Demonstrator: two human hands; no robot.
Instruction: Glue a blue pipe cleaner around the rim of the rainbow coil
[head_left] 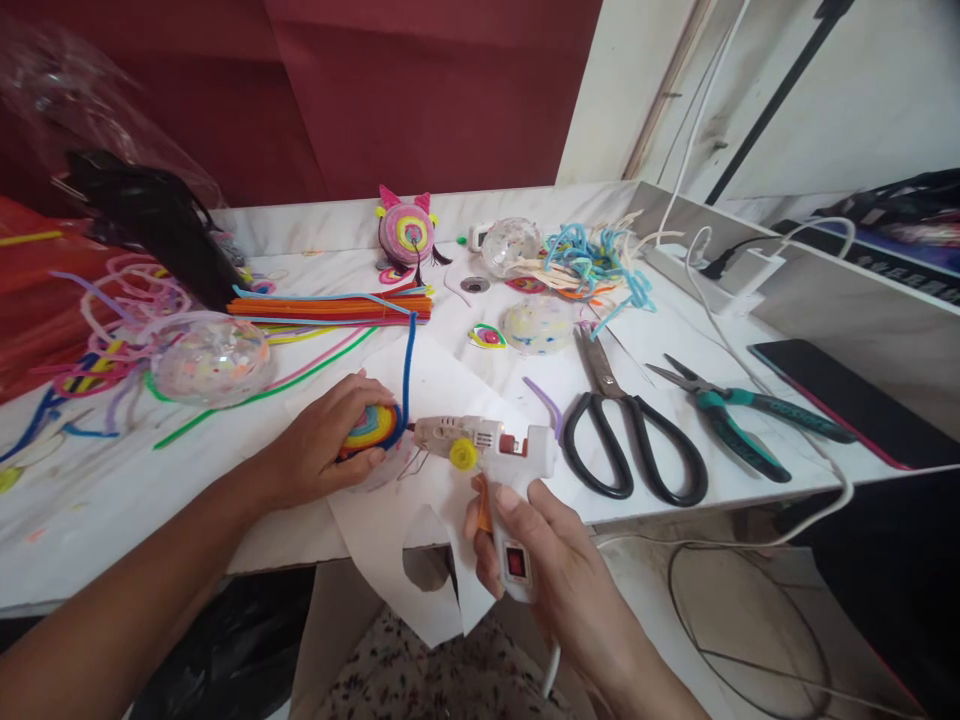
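Observation:
My left hand (322,435) is closed around a round piece wound with rainbow pipe cleaner (371,430) near the table's front edge. From its right side a loose dark blue pipe cleaner end (409,365) stands up. My right hand (544,535) grips a white hot glue gun (517,470) by the handle, fingers at the orange trigger. Its nozzle points left, close to the blue strand; whether they touch I cannot tell. A small yellow coil (463,455) shows against the gun's barrel. Beneath lies a sheet of white paper (442,375) with a hole cut in it.
Black-handled scissors (611,420) and green-handled pliers (739,400) lie at right, beside a dark phone-like slab (825,400). Behind are a pipe cleaner bundle (330,306), a pink eared ornament (406,235), clear plastic domes (214,360) and tangled strands (600,260). A white cable (787,440) crosses the right side.

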